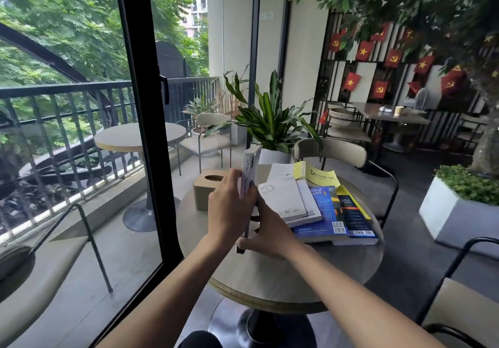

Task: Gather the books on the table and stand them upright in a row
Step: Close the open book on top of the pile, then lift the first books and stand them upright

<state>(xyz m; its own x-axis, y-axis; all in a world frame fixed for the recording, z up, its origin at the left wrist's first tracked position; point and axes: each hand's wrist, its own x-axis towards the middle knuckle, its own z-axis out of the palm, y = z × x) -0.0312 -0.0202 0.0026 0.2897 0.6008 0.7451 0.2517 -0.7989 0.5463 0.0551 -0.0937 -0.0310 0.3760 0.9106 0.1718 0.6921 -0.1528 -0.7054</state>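
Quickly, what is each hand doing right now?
Left hand: closed on the upright book, gripping its side.
Right hand: closed on the same book's lower end, near the table.

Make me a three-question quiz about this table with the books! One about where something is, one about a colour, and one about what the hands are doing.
1. Where is the tissue box?
A. left of the upright book
B. on the chair
C. on top of the book pile

2. What colour is the cover of the book farthest back?
A. red
B. yellow
C. green

3. How is the book in the hands?
A. flat on the table
C. lying open
B. held upright

Answers: 1 A, it sits on the table left of that book. 2 B, its cover is bright yellow. 3 B, the left hand and right hand grip it standing on end.
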